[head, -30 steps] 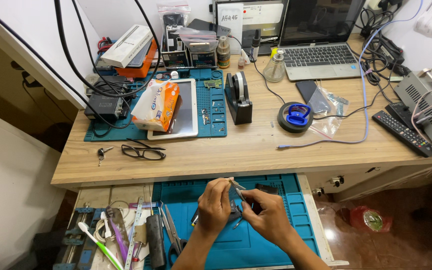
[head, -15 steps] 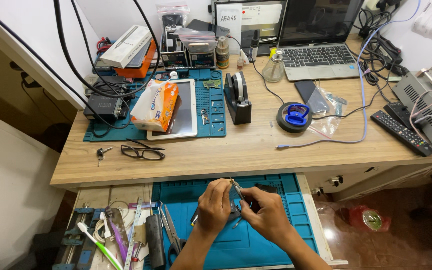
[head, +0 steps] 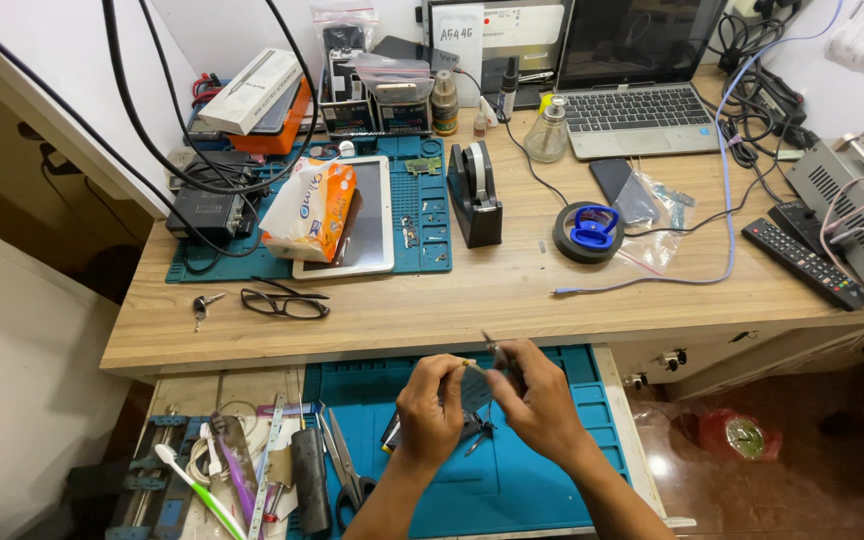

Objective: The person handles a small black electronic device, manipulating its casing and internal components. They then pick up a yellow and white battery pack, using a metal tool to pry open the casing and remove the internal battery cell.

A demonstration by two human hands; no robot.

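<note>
On the far left of the pulled-out drawer lie a toothbrush (head: pixel 192 487), a ruler (head: pixel 270 455) and scissors (head: pixel 344 470), beside a blue mat (head: pixel 512 480). Above the mat the left hand (head: pixel 430 412) pinches a small flat grey part (head: pixel 475 388) by its left edge, fingers closed on it. The right hand (head: pixel 542 405) meets it from the other side, holding thin tweezers (head: pixel 493 352) whose tip pokes up above the part; the 2 hands touch at the fingertips. Under them a dark tool (head: pixel 472 432) rests on the mat. Up on the wooden tabletop (head: pixel 472 290) sit glasses (head: pixel 285 301), a white tablet (head: pixel 364 222) with a tissue pack (head: pixel 310 211) on it, a tape dispenser (head: pixel 476 192), a tape roll (head: pixel 589 232) and a remote (head: pixel 805 263).
</note>
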